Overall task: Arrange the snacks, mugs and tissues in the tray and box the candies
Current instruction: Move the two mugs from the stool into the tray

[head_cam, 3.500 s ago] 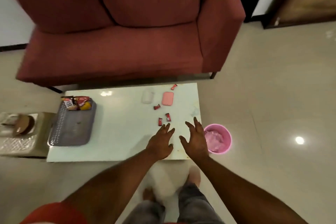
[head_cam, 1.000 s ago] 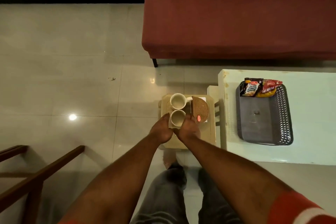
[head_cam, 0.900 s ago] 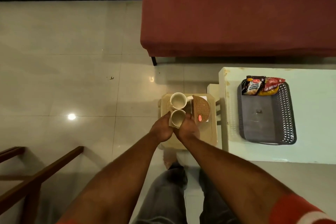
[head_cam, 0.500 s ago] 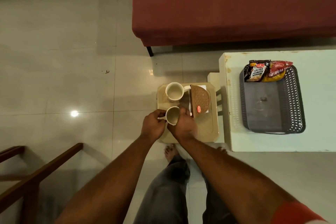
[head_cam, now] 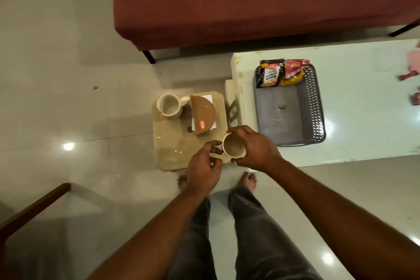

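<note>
My right hand (head_cam: 255, 148) grips a cream mug (head_cam: 233, 146) by its side, lifted above the near right corner of a beige stool (head_cam: 175, 145). My left hand (head_cam: 203, 167) pinches the mug's handle. A second mug (head_cam: 168, 105) stands at the stool's far left, beside a brown half-round tissue holder (head_cam: 203, 112). The grey tray (head_cam: 278, 118) lies on the white table (head_cam: 359, 107) to the right, with two snack packets (head_cam: 281, 73) at its far end. Red candies (head_cam: 408, 76) and a pink box (head_cam: 414, 61) show at the right edge.
A red sofa (head_cam: 250, 0) fills the far side. A wooden chair arm (head_cam: 29, 211) crosses the lower left. My legs and bare feet stand on the tiled floor between stool and table.
I turned from the candies to the stool, took the near mug in both hands and lifted it. It has moved right and nearer, toward the table's corner.
</note>
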